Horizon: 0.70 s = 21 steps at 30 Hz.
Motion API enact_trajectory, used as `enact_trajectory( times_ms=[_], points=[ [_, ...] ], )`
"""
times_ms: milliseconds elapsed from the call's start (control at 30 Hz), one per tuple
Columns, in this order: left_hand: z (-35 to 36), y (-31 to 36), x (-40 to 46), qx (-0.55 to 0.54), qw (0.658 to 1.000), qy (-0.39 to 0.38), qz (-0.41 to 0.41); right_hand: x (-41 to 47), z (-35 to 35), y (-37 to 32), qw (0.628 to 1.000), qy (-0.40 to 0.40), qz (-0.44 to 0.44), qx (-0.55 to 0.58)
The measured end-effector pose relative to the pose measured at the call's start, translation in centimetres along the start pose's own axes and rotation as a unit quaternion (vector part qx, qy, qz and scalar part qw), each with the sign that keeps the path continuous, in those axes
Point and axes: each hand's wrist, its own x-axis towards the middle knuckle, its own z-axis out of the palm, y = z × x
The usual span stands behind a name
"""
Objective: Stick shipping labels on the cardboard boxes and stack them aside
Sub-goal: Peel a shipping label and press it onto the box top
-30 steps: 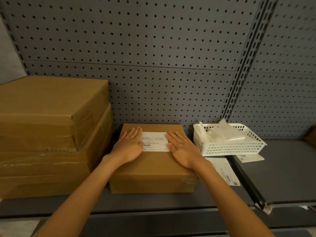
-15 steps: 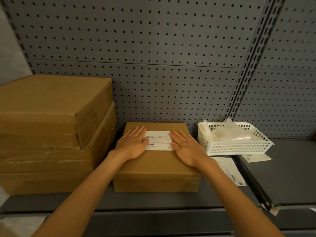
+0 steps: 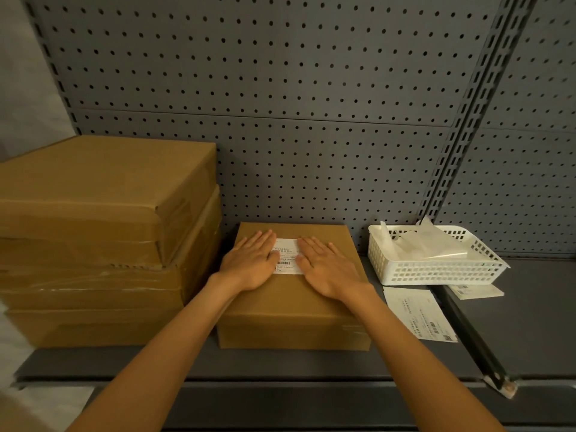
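Label (image 3: 287, 256) between flat hands (image 3: 249, 263) (touching)

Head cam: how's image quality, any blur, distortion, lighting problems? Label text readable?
Head view: dim, warm light with no glare; wide-angle bending shows on the pegboard and its upright. Edges smear, worst at the bottom-left corner. The centre is sharper: the label on the small box shows a barcode and print lines, too small to read, with the left hand and right hand covering its ends.
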Motion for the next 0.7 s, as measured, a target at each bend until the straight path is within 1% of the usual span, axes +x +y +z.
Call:
enact_trajectory(
  times_ms=[300, 500, 700],
  points=[
    [0.0, 0.1, 0.0, -0.016, 1.0, 0.006, 0.002, -0.2, 0.3, 0.8, 0.999, 0.032, 0.035, -0.021],
    [0.2, -0.1, 0.1, -0.011, 1.0, 0.012, 0.004, -0.5, -0.1, 1.4, 1.0, 0.005, 0.022, -0.022],
    [0.2, -0.1, 0.1, -0.009, 1.0, 0.01, 0.008, -1.8, -0.3, 2.5, 1.0, 0.006, 0.019, -0.016]
  ],
)
